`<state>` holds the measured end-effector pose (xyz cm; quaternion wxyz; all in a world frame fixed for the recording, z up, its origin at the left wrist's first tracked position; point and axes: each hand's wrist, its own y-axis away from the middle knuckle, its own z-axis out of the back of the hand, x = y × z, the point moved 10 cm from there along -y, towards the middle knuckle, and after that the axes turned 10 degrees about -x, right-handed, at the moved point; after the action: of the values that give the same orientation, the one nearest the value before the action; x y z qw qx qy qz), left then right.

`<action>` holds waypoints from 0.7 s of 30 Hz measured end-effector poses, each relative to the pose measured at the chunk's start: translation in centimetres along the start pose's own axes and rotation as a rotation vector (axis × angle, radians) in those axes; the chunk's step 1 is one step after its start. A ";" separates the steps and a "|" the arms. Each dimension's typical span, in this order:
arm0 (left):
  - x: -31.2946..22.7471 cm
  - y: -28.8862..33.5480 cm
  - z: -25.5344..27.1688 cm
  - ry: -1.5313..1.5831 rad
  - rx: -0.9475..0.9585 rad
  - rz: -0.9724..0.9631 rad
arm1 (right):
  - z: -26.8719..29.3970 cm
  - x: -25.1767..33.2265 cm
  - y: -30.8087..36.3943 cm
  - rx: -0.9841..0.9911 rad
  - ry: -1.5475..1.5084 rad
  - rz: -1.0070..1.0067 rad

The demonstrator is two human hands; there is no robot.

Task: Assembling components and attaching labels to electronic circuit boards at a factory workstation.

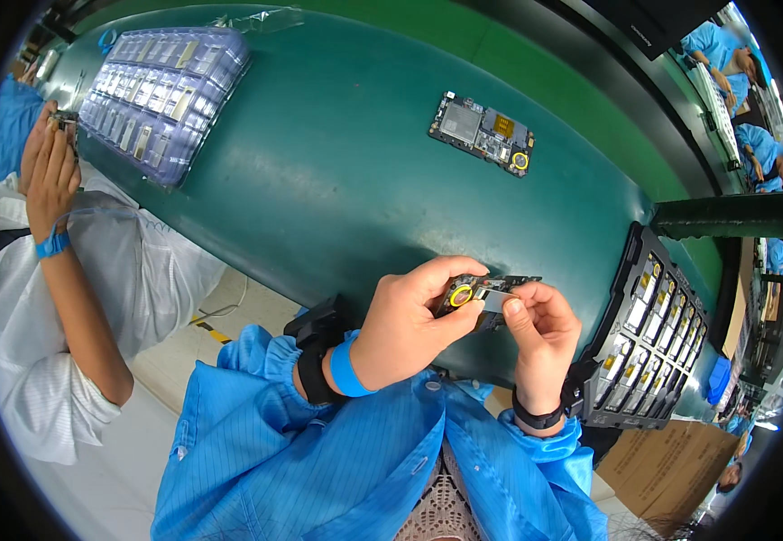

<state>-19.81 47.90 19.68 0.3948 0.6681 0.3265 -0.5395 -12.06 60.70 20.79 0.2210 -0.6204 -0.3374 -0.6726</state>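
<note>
Over the near part of the green tabletop [319, 162], holding a dark circuit board [460, 296] with a yellow ring in the left hand [405, 311], and pinching a thin grey plate [496, 301] at the board's right part between thumb and forefinger of the right hand [545, 329]. Working left of a loaded black tray [620, 298], facing a second circuit board [482, 133] lying farther across.

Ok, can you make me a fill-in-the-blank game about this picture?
The left hand holds a circuit board with a ring coloured ____.
The table is coloured ____.
The black tray is on the person's ____ side.
The person's blue wristband is on the ____ wrist.

Missing words: yellow; green; right; left.
</note>
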 end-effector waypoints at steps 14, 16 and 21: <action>-0.3 0.1 -0.6 0.110 0.042 -0.020 | 0.1 -1.1 -0.4 0.062 -0.097 -0.158; -0.3 0.1 -0.5 0.104 0.046 -0.009 | 0.1 -1.0 -0.5 0.060 -0.092 -0.158; -0.3 0.0 -0.6 0.092 0.052 -0.005 | 0.1 -1.0 -0.5 0.054 -0.097 -0.155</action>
<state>-19.59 48.40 20.05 0.3607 0.7016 0.3318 -0.5173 -12.18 60.98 19.68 0.1686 -0.6181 -0.4126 -0.6475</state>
